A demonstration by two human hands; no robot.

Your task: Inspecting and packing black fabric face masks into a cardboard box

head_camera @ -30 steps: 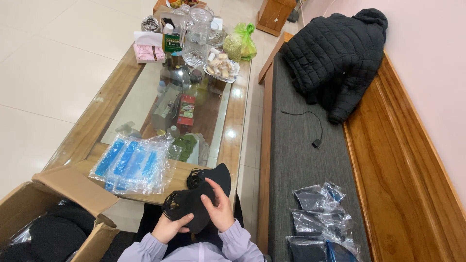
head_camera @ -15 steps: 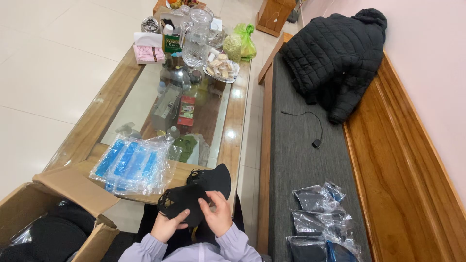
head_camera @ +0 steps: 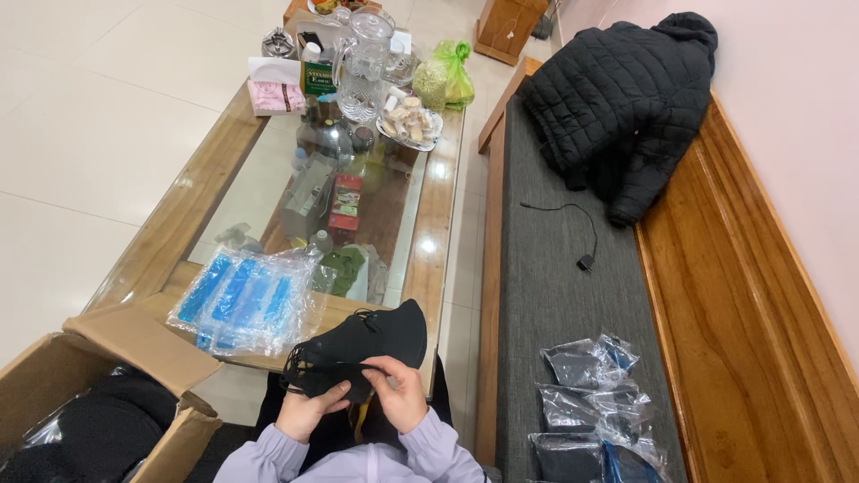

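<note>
Both hands, left hand (head_camera: 304,413) and right hand (head_camera: 400,396), clamp a grip on a stack of black masks (head_camera: 358,345) over the lap, fingers pinching the near edge to keep it squared; blue packs (head_camera: 240,300) lie just beyond.

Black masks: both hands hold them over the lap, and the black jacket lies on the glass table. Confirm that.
Not quite. The head view shows the jacket on the bench, not the table. The rest stands: left hand and right hand hold the masks over the lap.
</note>
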